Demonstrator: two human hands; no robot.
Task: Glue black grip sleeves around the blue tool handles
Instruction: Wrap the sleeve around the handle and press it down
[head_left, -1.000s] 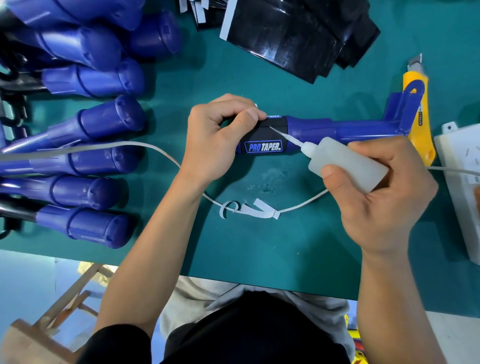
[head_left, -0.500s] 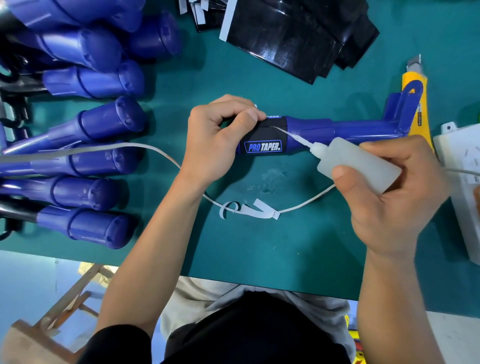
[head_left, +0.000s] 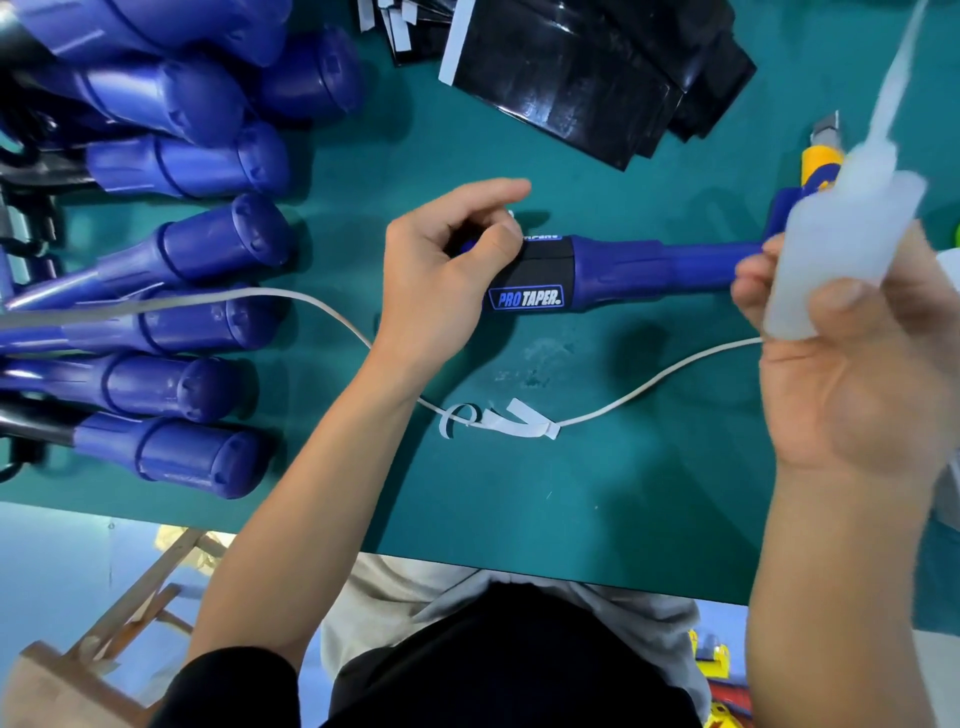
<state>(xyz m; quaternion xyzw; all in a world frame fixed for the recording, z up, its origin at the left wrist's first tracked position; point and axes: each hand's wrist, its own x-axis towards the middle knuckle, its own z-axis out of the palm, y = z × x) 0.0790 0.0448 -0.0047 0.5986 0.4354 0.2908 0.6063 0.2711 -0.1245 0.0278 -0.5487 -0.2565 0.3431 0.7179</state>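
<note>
A blue tool handle (head_left: 654, 267) lies across the green mat. A black grip sleeve (head_left: 540, 275) marked PRO TAPER wraps its left part. My left hand (head_left: 441, 275) grips the handle's left end, thumb pressing the sleeve's edge. My right hand (head_left: 857, 374) holds a translucent glue bottle (head_left: 841, 244) lifted at the far right, its thin nozzle pointing up and away from the handle; it is motion-blurred. A stack of black sleeves (head_left: 587, 73) lies at the top centre.
Several blue tool handles (head_left: 197, 254) are piled at the left. A white cable (head_left: 649, 384) with a paper strip (head_left: 498, 418) crosses the green mat (head_left: 571, 493). A yellow utility knife (head_left: 818, 156) sits at the upper right. The mat's front edge runs close to my body.
My right hand has lifted the glue bottle off the sleeve's seam and swung it up to the right, nozzle now pointing upward. My left hand stays on the handle, index finger slightly raised.
</note>
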